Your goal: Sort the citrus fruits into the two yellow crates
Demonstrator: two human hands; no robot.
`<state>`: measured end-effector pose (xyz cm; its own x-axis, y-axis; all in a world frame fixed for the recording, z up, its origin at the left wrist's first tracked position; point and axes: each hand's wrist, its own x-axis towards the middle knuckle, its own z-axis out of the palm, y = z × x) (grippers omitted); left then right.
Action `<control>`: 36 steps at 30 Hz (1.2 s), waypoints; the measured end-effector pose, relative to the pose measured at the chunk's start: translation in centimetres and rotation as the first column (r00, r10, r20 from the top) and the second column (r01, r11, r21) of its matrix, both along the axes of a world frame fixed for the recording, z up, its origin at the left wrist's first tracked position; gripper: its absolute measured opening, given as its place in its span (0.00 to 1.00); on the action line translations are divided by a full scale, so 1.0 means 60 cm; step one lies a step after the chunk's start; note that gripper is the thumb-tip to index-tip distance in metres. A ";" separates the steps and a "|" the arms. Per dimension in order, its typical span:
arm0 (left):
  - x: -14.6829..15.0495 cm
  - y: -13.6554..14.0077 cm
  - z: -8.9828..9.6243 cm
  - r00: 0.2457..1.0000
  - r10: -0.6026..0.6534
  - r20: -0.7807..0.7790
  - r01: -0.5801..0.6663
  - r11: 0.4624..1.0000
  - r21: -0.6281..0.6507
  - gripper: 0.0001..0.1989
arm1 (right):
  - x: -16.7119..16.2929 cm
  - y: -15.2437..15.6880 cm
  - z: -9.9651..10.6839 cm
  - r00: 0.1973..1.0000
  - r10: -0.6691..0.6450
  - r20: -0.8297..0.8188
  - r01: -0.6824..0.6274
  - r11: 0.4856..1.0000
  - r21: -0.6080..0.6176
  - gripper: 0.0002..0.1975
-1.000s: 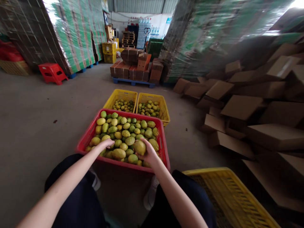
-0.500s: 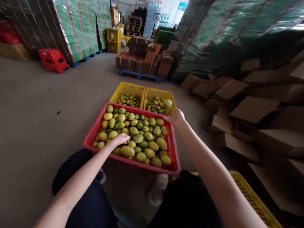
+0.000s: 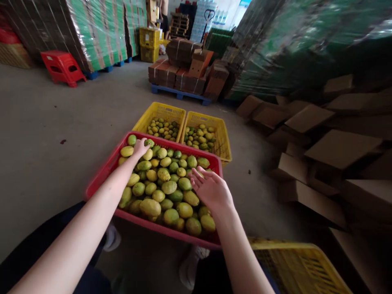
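A red plastic crate (image 3: 167, 230) full of green and yellow lemons (image 3: 169, 187) stands in front of my knees. My left hand (image 3: 141, 148) reaches to the crate's far left part, its fingers closed around a green lemon (image 3: 150, 143) that still lies among the others. Over the right side of the crate hangs my right hand (image 3: 212, 188), palm turned up, fingers apart and holding nothing. Just beyond the red crate stand a left yellow crate (image 3: 143, 119) and a right yellow crate (image 3: 226, 141), both partly filled with smaller-looking lemons.
Another yellow crate (image 3: 300, 261) is beside my right leg. Cardboard boxes (image 3: 343, 151) lie heaped on the right. Ahead, bundled cardboard (image 3: 186, 79) rests on a blue pallet (image 3: 180, 94). A red stool (image 3: 63, 67) stands at left. Part of a person (image 3: 164, 16) shows far back.
A lemon in the air by my right hand has left it, over the right yellow crate. My right hand has come back over the red crate; my left has moved to its far left.
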<state>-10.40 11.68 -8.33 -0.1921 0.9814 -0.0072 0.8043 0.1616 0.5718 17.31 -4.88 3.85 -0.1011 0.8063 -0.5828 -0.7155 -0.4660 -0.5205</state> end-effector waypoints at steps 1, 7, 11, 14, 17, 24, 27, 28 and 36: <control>0.004 0.010 -0.008 0.999 -0.023 -0.033 0.023 1.000 -0.002 0.22 | 0.005 -0.003 0.003 1.000 0.005 0.000 -0.005 1.000 0.007 0.08; 0.022 0.040 -0.037 0.970 -0.138 -0.198 0.132 0.990 -0.042 0.25 | 0.026 -0.017 0.010 1.000 -0.007 -0.006 0.007 1.000 0.030 0.05; 0.005 0.039 -0.033 0.955 -0.173 -0.242 0.170 0.985 -0.031 0.23 | 0.029 -0.020 0.018 0.999 -0.037 -0.028 0.038 0.999 0.034 0.03; -0.009 0.027 -0.020 0.962 -0.166 -0.217 0.181 0.982 0.054 0.25 | 0.027 -0.023 0.022 0.999 -0.027 -0.035 0.028 0.999 0.047 0.04; -0.009 -0.001 0.024 0.970 -0.231 -0.079 0.242 0.953 0.183 0.25 | 0.022 -0.019 0.017 1.000 -0.015 0.003 0.014 0.999 0.043 0.05; 0.064 -0.146 0.258 0.792 -0.583 0.184 0.538 0.807 0.243 0.22 | 0.003 0.003 0.006 0.988 0.125 0.095 -0.130 0.990 0.054 0.12; 0.110 -0.206 0.325 0.641 -0.712 0.287 0.676 0.701 0.228 0.21 | -0.001 -0.012 0.027 0.950 0.306 -0.067 -0.295 0.946 0.132 0.23; 0.125 -0.221 0.335 0.604 -0.742 0.290 0.708 0.667 0.233 0.20 | 0.000 -0.021 0.036 0.924 0.365 -0.110 -0.344 0.923 0.172 0.25; 0.216 -0.230 0.257 0.621 -0.677 0.394 0.582 0.736 0.347 0.23 | 0.038 -0.057 0.071 0.976 0.208 -0.073 -0.192 0.965 0.182 0.22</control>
